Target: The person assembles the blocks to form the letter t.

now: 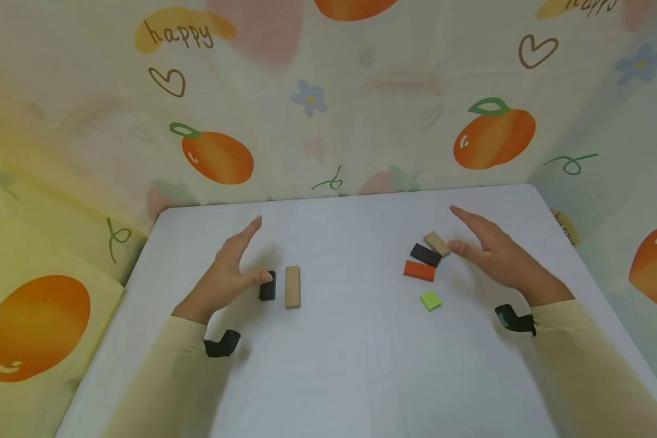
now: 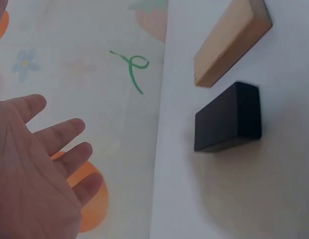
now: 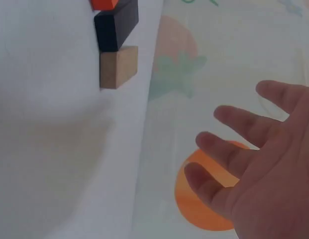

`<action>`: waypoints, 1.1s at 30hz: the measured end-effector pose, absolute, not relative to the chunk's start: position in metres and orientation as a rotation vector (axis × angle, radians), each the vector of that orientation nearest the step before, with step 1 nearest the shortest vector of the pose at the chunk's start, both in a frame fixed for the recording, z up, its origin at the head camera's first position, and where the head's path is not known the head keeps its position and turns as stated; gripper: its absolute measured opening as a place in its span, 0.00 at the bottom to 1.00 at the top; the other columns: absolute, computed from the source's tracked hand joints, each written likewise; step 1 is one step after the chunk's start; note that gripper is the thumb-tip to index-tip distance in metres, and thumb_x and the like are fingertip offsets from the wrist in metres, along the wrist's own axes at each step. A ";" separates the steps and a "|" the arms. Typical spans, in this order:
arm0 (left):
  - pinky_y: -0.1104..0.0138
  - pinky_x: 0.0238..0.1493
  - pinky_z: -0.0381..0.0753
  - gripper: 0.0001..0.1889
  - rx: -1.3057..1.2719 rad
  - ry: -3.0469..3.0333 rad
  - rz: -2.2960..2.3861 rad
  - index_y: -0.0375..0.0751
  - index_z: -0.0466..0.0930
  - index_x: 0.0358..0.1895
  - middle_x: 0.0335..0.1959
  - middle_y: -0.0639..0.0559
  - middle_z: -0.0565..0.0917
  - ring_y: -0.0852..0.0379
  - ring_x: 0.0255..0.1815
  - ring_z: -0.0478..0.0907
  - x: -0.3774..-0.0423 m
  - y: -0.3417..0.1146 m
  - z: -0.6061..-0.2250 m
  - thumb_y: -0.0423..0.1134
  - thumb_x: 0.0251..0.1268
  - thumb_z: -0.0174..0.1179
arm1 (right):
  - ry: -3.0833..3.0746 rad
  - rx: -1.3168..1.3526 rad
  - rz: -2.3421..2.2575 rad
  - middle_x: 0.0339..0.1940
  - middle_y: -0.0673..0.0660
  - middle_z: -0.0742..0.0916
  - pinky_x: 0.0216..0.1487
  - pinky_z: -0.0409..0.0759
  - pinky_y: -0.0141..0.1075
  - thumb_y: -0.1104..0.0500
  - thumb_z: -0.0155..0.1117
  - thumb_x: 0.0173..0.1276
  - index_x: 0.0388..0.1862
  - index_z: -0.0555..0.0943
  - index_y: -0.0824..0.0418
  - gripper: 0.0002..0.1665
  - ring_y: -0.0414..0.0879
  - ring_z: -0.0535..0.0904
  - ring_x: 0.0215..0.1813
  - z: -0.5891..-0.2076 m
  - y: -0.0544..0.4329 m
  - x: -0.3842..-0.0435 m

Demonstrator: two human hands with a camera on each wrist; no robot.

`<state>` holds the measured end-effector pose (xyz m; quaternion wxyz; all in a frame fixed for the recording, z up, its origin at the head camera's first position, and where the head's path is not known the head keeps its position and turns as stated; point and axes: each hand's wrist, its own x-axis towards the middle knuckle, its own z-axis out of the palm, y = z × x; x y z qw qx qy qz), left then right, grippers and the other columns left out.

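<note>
My left hand (image 1: 229, 272) hovers over the left part of the table with fingers spread and nothing held. Its thumb overlaps a black block (image 1: 267, 288) in the head view; the left wrist view shows the hand apart from that black block (image 2: 226, 119). Beside it lies a longer plain wooden block (image 1: 292, 287). On the right, my right hand (image 1: 495, 255) is also spread and holds nothing. Just left of its thumb are a short wooden block (image 1: 435, 243), a second black block (image 1: 425, 255) and an orange-red block (image 1: 419, 271), with a small lime-green block (image 1: 431, 300) nearer me.
A white table (image 1: 350, 365) carries the blocks. Behind it hangs a fruit-print cloth (image 1: 350, 140), which also lines both sides. Each wrist wears a dark strap, such as the left strap (image 1: 222, 344). A wide stretch of tabletop separates the two block groups.
</note>
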<state>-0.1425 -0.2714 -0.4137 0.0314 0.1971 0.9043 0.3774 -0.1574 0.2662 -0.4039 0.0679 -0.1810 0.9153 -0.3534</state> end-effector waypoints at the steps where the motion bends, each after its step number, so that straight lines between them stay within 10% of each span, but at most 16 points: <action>1: 0.30 0.80 0.48 0.60 0.632 2.759 1.218 0.56 0.45 0.92 0.90 0.49 0.53 0.38 0.88 0.48 -0.142 -0.270 -0.416 0.66 0.66 0.75 | 2.748 -0.542 -1.098 0.89 0.68 0.59 0.80 0.49 0.74 0.45 0.61 0.87 0.92 0.52 0.61 0.48 0.70 0.49 0.87 -0.405 0.265 -0.157; 7: 0.36 0.76 0.67 0.62 0.670 2.636 1.409 0.60 0.47 0.92 0.89 0.48 0.57 0.39 0.86 0.54 -0.138 -0.255 -0.430 0.75 0.61 0.71 | 2.719 -0.500 -1.199 0.86 0.70 0.65 0.77 0.59 0.74 0.48 0.60 0.88 0.91 0.56 0.62 0.44 0.70 0.59 0.83 -0.417 0.260 -0.154; 14: 0.36 0.79 0.59 0.60 0.597 2.602 1.410 0.58 0.50 0.91 0.87 0.47 0.62 0.42 0.86 0.54 -0.133 -0.241 -0.444 0.38 0.62 0.83 | 2.706 -0.470 -1.282 0.81 0.69 0.72 0.71 0.72 0.69 0.48 0.64 0.86 0.88 0.62 0.62 0.41 0.68 0.71 0.75 -0.433 0.254 -0.153; 19: 0.31 0.78 0.42 0.61 0.511 2.679 1.325 0.59 0.52 0.91 0.85 0.52 0.66 0.44 0.86 0.54 -0.130 -0.235 -0.457 0.45 0.58 0.85 | 2.696 -0.430 -1.335 0.77 0.67 0.77 0.68 0.78 0.64 0.50 0.68 0.84 0.84 0.69 0.64 0.38 0.64 0.77 0.68 -0.451 0.249 -0.154; 33: 0.42 0.76 0.43 0.53 0.463 2.738 1.163 0.49 0.70 0.83 0.79 0.53 0.73 0.47 0.80 0.65 -0.126 -0.236 -0.489 0.55 0.53 0.87 | 2.831 -0.406 -1.320 0.62 0.64 0.85 0.60 0.81 0.54 0.66 0.73 0.78 0.68 0.82 0.68 0.23 0.58 0.81 0.59 -0.493 0.243 -0.156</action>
